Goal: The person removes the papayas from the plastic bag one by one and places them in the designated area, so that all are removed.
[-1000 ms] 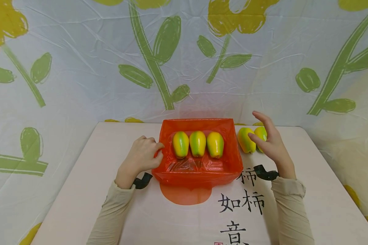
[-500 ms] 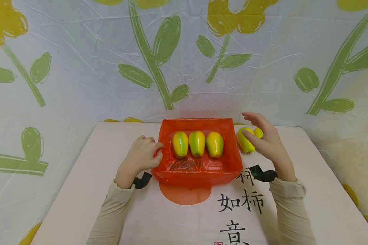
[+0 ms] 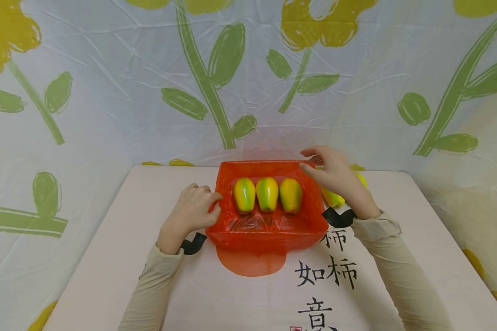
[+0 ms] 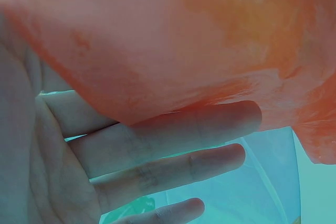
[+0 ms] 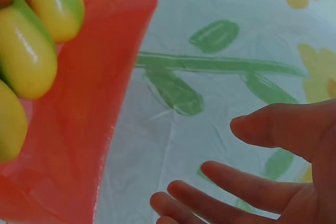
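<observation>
A red plastic bag [image 3: 269, 241] stands opened out like a box at the middle of the table, with three yellow-green papayas [image 3: 267, 195] in a row inside. My left hand [image 3: 192, 208] pinches its left side between thumb and forefinger; in the left wrist view the other fingers [image 4: 173, 174] stretch along the outside of the film. Over the right rim hangs my right hand [image 3: 335, 174], holding nothing, thumb and fingers apart. Beneath that hand, a papaya [image 3: 335, 199] lies just right of the bag, and another [image 3: 362, 178] is mostly hidden behind the hand.
The pale table [image 3: 157, 184] bears a printed orange shape [image 3: 251, 263] and black brush characters [image 3: 325, 276] in front of the bag. A white curtain [image 3: 128, 69] with yellow flowers and green leaves closes off the back and sides.
My right hand has moved left from above the loose papayas to the bag's right rim. The left hand, the bag and the papayas have stayed in place.
</observation>
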Demonstrator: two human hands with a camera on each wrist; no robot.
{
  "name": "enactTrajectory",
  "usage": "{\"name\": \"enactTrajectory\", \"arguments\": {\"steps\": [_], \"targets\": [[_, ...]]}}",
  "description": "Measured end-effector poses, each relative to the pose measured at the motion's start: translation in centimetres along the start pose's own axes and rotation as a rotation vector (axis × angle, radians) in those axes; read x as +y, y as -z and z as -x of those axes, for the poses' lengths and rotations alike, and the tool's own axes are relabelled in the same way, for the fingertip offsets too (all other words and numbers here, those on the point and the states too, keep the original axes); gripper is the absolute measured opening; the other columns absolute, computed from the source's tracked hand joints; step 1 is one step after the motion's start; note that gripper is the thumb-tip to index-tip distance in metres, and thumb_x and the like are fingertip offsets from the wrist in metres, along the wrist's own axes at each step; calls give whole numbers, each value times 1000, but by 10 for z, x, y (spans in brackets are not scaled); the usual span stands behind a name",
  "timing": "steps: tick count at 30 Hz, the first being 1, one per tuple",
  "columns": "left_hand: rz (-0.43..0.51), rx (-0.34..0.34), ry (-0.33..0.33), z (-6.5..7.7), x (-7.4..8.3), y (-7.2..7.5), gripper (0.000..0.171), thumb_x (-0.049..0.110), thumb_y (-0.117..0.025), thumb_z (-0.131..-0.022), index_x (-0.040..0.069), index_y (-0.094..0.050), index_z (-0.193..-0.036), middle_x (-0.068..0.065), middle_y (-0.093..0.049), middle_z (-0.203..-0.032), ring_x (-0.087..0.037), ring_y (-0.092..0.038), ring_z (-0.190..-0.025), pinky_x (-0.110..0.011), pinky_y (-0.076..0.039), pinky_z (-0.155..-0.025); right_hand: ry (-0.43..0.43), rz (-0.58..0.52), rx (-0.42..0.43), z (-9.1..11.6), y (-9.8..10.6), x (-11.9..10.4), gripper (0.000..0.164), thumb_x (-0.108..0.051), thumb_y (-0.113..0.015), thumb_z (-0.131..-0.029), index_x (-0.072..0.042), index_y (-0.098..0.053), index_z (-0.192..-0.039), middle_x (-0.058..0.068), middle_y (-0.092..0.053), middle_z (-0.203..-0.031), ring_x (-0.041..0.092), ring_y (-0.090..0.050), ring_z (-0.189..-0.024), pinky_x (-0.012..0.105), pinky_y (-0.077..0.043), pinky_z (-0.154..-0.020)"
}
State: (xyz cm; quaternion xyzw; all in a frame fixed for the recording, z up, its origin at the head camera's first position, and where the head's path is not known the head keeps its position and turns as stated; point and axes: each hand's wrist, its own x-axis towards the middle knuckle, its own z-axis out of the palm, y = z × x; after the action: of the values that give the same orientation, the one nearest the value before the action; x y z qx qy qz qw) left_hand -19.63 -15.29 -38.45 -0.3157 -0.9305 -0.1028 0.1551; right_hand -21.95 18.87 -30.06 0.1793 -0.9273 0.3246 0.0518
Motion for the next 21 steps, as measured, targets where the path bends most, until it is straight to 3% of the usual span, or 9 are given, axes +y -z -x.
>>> {"name": "enactTrajectory", "arguments": {"steps": [12,17,21], "targets": [[-5,-1,2,0,-1,0,21,13,-58,-77,9,-76,-86,2,-50,-59,-16,-44,-54,-32,-38,-58,13,215,-201,-35,-33,4,40,-18,-66,-89,10,-62,-119,25,-66,-112,40,-62,-101,51,-49,-91],[-8,-2,3,1,-1,0,21,13,-58,-77,9,-76,-86,1,-52,-60,-16,-45,-55,-32,-38,-59,-78,269,-289,-41,-46,7,47,-19,-66,-89,10,-59,-124,25,-65,-117,35,-62,-96,48,-51,-87],[-6,-1,3,0,-1,0,20,13,-58,-76,10,-76,-85,2,-51,-59,-17,-45,-55,-32,-38,-59,-162,289,-354,-43,-54,9,41,-16,-64,-88,8,-59,-120,19,-63,-105,30,-57,-83,40,-49,-75]]}}
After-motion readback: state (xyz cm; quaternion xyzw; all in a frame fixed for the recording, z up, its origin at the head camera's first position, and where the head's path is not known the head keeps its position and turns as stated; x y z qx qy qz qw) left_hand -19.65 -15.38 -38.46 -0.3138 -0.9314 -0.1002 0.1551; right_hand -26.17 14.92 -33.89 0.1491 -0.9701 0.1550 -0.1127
